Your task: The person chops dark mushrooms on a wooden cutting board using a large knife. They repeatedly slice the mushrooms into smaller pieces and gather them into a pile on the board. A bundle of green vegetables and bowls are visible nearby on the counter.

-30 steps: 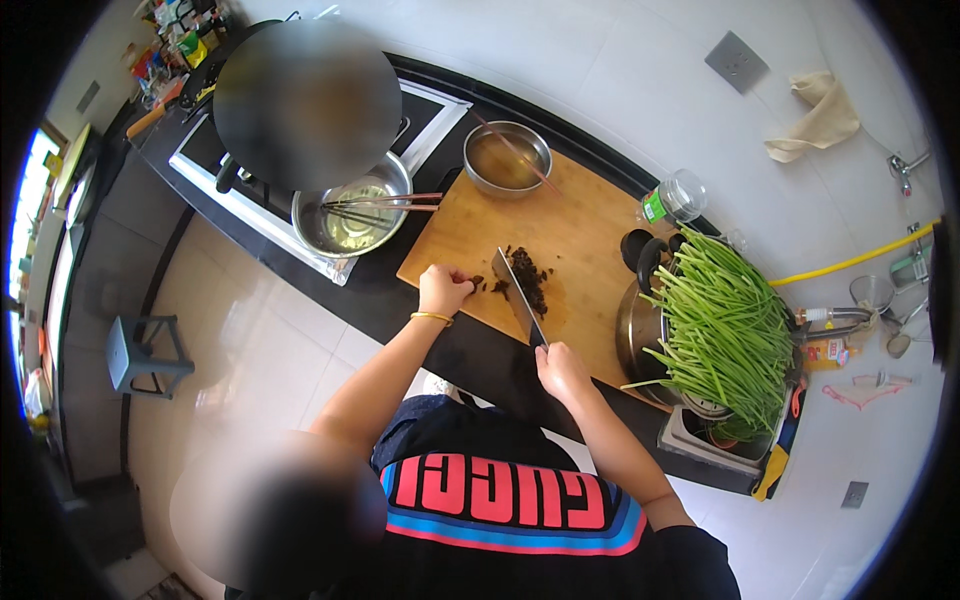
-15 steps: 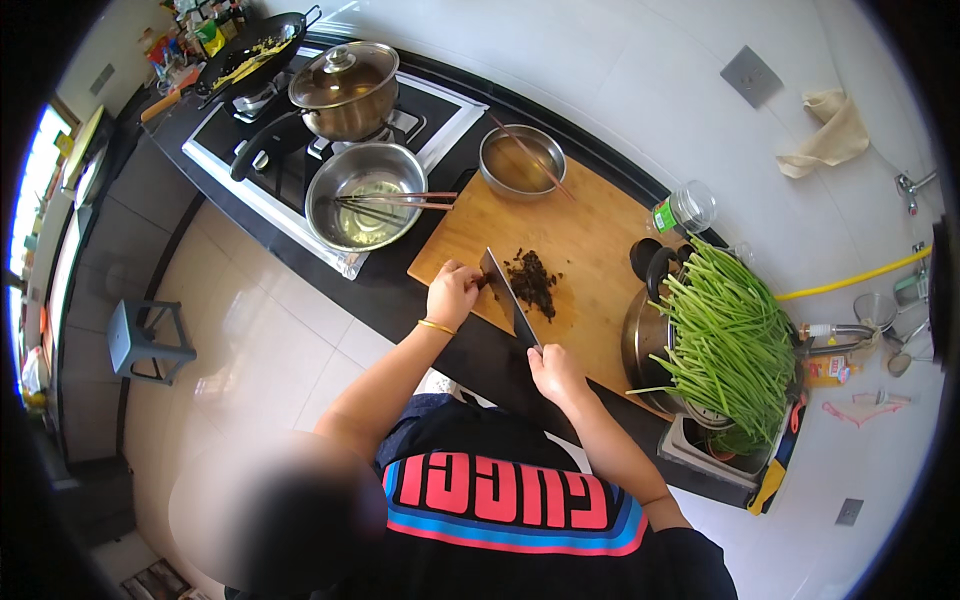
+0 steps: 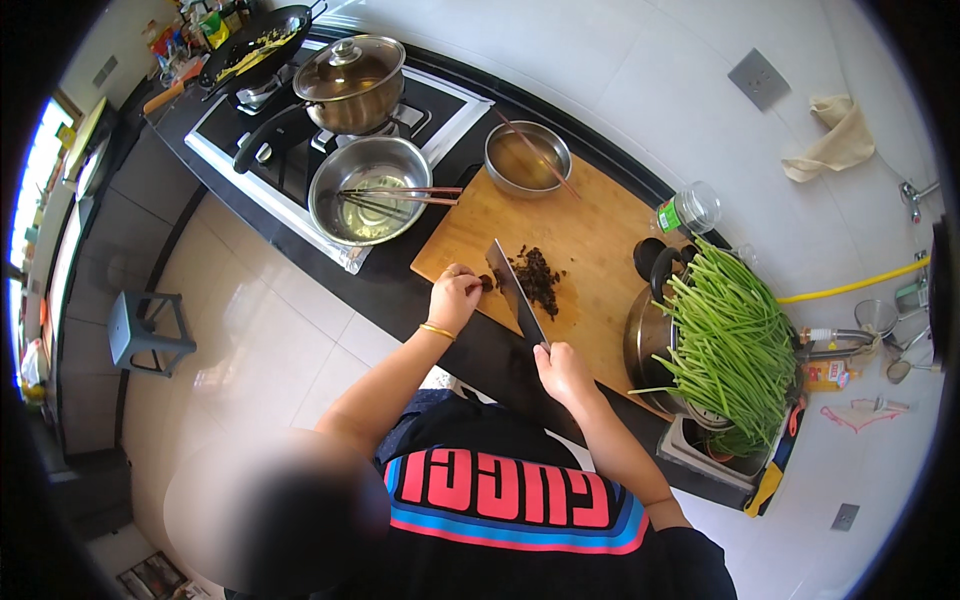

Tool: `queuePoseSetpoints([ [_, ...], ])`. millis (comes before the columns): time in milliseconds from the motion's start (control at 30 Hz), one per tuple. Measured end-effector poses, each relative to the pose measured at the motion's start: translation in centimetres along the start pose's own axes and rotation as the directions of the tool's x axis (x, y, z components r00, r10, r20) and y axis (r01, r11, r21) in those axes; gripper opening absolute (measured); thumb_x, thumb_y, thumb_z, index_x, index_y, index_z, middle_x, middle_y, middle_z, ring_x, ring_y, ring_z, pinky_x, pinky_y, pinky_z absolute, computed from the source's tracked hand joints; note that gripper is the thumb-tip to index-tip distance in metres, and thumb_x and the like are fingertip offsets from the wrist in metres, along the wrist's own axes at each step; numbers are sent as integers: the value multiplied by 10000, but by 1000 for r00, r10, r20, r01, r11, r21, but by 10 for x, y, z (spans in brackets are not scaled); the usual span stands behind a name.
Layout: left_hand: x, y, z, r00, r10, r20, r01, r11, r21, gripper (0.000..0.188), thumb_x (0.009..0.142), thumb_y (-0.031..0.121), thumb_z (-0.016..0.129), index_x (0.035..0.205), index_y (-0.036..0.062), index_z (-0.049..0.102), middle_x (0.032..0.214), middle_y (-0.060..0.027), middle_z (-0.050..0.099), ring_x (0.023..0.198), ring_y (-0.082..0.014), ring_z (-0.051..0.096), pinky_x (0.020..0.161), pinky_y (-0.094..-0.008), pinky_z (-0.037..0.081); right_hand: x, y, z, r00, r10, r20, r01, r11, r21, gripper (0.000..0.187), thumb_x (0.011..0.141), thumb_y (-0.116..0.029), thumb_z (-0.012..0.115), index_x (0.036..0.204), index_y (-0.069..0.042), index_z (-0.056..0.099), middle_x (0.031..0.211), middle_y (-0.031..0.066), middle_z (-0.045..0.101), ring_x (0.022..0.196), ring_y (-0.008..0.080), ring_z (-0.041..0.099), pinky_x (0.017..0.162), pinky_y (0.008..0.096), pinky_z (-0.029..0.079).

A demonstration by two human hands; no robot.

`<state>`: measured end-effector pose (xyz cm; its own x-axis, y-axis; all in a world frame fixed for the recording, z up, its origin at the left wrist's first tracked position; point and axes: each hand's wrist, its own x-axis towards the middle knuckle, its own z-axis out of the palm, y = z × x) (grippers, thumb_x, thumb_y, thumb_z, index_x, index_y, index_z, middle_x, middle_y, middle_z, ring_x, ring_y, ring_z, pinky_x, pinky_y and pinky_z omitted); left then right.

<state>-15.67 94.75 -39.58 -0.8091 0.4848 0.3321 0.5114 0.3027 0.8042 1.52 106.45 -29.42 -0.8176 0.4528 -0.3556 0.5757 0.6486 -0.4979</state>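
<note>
My right hand (image 3: 563, 372) is closed around the handle of a kitchen cleaver (image 3: 516, 290). Its broad blade reaches away over the wooden cutting board (image 3: 600, 245), between my left hand and a heap of finely chopped dark brown food (image 3: 540, 282). Near the board's front left edge, my left hand (image 3: 455, 298), with a gold bangle at the wrist, pinches a small dark brown piece of food (image 3: 487, 284). That piece sticks out past the fingertips, just left of the blade; its exact kind is unclear.
Behind the heap sits a steel bowl (image 3: 512, 178) with a chopstick across it. Left are a steel pan (image 3: 325, 205) holding a whisk and chopsticks, a lidded pot (image 3: 350, 95) and a wok (image 3: 268, 75). A glass jar (image 3: 695, 207) and green stalks (image 3: 730, 340) stand right.
The cleaver's blade has tilted, showing more of its face. More of the dark piece at my left fingertips is visible. Both hands stay in nearly the same places.
</note>
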Motion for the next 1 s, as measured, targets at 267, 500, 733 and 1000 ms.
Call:
queuePoseSetpoints([
  [267, 3, 3, 6, 994, -108, -30, 109, 994, 6, 75, 616, 48, 614, 667, 1, 641, 740, -111, 608, 698, -273, 587, 646, -325, 485, 7, -2, 7, 996, -86, -7, 84, 991, -107, 345, 848, -231, 485, 687, 57, 586, 687, 262, 575, 677, 422, 568, 625, 469, 451],
  [500, 4, 4, 8, 996, -82, -42, 84, 996, 42, 67, 607, 39, 616, 660, 0, 628, 714, -113, 596, 674, -276, 583, 634, -332, 482, 17, 0, 21, 995, -100, -4, 99, 986, -135, 324, 844, -189, 471, 658, 48, 592, 666, 258, 575, 655, 421, 573, 617, 463, 464],
  [733, 3, 5, 6, 981, -185, -63, 184, 983, -16, 62, 607, 29, 628, 643, -2, 588, 661, -122, 581, 645, -270, 586, 607, -330, 482, 24, 10, 19, 996, -75, -53, 75, 997, 12, 332, 849, -221, 480, 694, 51, 593, 691, 264, 576, 674, 426, 566, 620, 465, 457],
  [1000, 3, 12, 5, 951, -291, -105, 288, 957, -38, 105, 613, 55, 654, 646, -6, 574, 644, -123, 592, 610, -248, 603, 589, -306, 488, 14, 1, 7, 994, -108, 6, 108, 991, -81, 320, 839, -206, 487, 676, 46, 597, 681, 260, 576, 675, 417, 571, 633, 464, 456],
])
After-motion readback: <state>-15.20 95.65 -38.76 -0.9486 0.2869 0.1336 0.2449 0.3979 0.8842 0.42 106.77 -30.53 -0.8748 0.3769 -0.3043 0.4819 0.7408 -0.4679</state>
